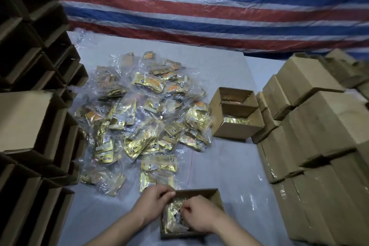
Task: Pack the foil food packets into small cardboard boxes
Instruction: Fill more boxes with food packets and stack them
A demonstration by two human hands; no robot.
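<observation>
A small open cardboard box sits at the near middle of the table with gold foil packets inside it. My left hand grips the box's far left rim, fingers curled over the edge. Over the box, my right hand has its fingers curled on the packets inside. A large heap of gold foil packets in clear bags covers the table's middle.
Two open boxes holding packets stand right of the heap. Closed boxes are stacked along the right side. Empty open boxes pile up on the left. A striped tarp hangs behind the white table.
</observation>
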